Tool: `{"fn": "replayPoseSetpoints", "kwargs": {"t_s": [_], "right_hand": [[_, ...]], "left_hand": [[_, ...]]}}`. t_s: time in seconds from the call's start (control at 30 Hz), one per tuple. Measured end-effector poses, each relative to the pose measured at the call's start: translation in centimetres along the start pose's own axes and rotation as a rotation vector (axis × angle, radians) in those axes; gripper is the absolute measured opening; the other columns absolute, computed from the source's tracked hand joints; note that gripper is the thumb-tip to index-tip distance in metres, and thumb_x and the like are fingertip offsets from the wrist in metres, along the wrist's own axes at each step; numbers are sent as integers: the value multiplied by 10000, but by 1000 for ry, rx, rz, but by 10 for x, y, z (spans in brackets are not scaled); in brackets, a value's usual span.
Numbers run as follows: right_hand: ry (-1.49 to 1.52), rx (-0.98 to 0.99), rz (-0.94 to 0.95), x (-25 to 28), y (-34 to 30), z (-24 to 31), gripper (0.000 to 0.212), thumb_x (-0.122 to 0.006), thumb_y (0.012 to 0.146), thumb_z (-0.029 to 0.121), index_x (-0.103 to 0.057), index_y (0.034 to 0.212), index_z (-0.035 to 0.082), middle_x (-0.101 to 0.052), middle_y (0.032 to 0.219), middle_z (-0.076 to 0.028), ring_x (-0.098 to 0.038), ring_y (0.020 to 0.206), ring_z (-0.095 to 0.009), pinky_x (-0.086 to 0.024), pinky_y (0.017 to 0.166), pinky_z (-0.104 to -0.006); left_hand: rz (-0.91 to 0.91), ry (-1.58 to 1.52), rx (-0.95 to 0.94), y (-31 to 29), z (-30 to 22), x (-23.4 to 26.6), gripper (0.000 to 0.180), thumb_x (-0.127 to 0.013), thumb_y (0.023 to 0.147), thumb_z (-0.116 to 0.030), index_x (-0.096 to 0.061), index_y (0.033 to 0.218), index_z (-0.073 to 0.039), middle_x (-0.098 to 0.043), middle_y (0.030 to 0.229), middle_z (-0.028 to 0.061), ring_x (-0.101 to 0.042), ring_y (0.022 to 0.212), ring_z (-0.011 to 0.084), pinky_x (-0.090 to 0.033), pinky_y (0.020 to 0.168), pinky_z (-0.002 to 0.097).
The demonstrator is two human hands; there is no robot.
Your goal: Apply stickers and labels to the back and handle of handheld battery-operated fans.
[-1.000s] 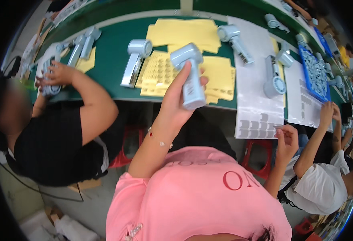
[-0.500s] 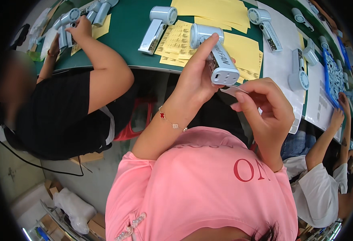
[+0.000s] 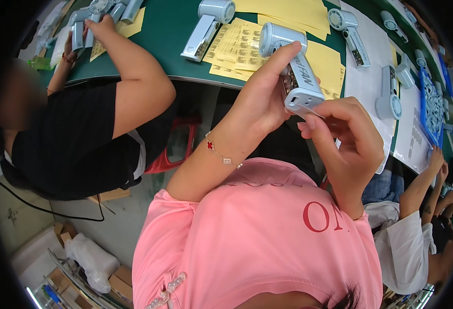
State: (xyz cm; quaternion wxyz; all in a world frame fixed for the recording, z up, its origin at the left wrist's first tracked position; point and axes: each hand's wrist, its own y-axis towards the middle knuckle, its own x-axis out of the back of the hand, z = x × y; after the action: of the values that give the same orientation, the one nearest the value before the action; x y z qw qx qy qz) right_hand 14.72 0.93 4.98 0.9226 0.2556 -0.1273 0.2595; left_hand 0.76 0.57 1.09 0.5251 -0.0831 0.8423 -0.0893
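Observation:
A light blue handheld fan (image 3: 302,73) is gripped in my left hand (image 3: 264,99), with the thumb along its handle and the round head pointing away from me. Its flat base, with a small port and holes, is turned toward me. My right hand (image 3: 351,133) is closed in a pinch on a thin, pale piece of film (image 3: 307,109), which lies against or just in front of the base; whether it sticks there I cannot tell. Beyond, a second handheld fan (image 3: 202,35) lies on the green table beside yellow printed sheets (image 3: 239,47).
More fans lie to the right, one (image 3: 351,38) on white paper (image 3: 368,90). A blue tray (image 3: 426,105) of small parts stands at far right. On the left, a co-worker's hand (image 3: 102,28) handles fans; another person's arms (image 3: 417,185) reach in at right. A red stool (image 3: 177,149) stands below the table.
Both my hands and the fan have shifted slightly right in view. The film, before hanging below the base, now overlaps the base face. The co-worker at left has moved a fan.

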Motion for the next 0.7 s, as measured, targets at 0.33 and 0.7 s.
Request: {"fn": "replayPoseSetpoints", "kwargs": {"t_s": [0.33, 0.7], "right_hand": [[-1, -48, -43, -1, 1, 0, 125, -649, 722, -74, -594, 825, -29, -567, 762, -66, -617, 641, -123, -520, 564, -203], [-22, -45, -55, -3, 1, 1, 126, -645, 722, -78, -595, 828, -32, -568, 764, -69, -615, 637, -124, -517, 561, -200]], "left_hand": [[21, 5, 8, 1, 1, 2, 335, -602, 833, -268, -499, 1054, -37, -576, 836, 83, -616, 758, 209, -529, 598, 340], [20, 1, 38, -1, -1, 0, 327, -595, 838, -271, -497, 1058, -51, -581, 823, 73, -625, 770, 203, -537, 579, 349]]}}
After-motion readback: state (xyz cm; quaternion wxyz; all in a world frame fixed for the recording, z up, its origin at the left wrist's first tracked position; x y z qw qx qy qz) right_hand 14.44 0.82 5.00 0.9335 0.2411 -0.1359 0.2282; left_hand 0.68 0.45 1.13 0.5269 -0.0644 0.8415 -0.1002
